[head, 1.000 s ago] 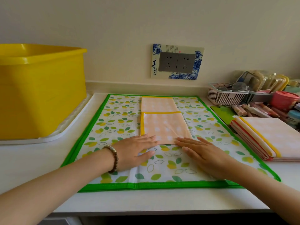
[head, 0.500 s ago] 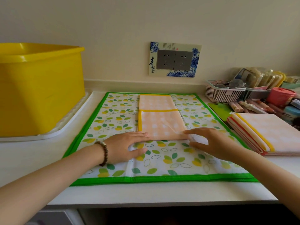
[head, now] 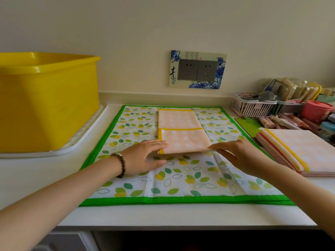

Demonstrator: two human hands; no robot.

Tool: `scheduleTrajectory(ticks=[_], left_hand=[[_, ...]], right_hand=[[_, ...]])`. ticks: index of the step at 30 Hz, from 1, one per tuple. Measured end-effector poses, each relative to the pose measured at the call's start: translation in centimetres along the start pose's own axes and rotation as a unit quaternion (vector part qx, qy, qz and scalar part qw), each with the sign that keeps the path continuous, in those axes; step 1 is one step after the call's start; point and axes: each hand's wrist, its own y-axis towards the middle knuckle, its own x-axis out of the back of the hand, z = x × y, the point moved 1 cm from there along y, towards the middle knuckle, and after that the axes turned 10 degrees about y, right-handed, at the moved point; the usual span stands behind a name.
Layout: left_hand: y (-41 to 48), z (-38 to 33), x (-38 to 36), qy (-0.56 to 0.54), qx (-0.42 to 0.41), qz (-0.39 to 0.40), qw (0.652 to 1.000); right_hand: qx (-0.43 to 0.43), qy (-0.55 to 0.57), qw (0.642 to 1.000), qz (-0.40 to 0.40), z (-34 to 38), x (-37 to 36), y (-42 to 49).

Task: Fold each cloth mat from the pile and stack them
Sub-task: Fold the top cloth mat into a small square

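Now left grip (head: pixel 143 156) and right grip (head: pixel 237 156) are pinching near corners of the mat (head: pixel 181 140), its length running far.

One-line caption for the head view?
Left hand and right hand pinch near corners of the peach mat atop the leaf-print mat.
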Motion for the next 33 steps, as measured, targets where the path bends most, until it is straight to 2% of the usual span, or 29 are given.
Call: scheduleTrajectory(ticks=[4, 9, 12, 15, 19, 22, 26, 30, 33], left_hand=[[0.0, 0.3, 0.2, 0.048, -0.041, -0.015, 0.998], [-0.2, 0.1, -0.6, 0.130, -0.085, 0.016, 0.988], [-0.9, -0.4, -0.6, 0.111, -0.092, 0.020, 0.989], [-1.2, -1.3, -0.3, 0.132, -0.090, 0.050, 0.986], [-1.6, -1.5, -0.4, 0.157, -0.100, 0.073, 0.980], [-2.0, -1.2, -0.2, 0.134, -0.094, 0.062, 0.985], [-1.7, -0.6, -0.7, 0.145, -0.070, 0.040, 0.986], [-0.9, 0.2, -0.7, 0.059, -0.027, -0.004, 0.998], [-0.4, 0.2, -0.2, -0.130, 0.008, -0.052, 0.990]], right_hand=[[0.081, 0.032, 0.995, -0.045, 1.9, 0.9, -2.5], [0.169, -0.011, 0.985, -0.024, 3.1, 1.0, -4.5], [0.131, -0.037, 0.990, 0.022, 2.5, 0.6, -3.9], [0.052, 0.025, 0.995, 0.081, 1.8, -0.1, -2.5], [0.043, 0.038, 0.987, 0.150, 0.2, -2.3, -1.0], [0.039, 0.043, 0.984, 0.169, -0.5, -3.1, -0.6], [0.024, 0.064, 0.987, 0.143, -0.6, -3.1, -0.7], [-0.002, 0.124, 0.987, 0.100, -0.5, -3.0, 0.0], [-0.091, 0.227, 0.969, 0.037, 0.0, -2.5, 0.8]])
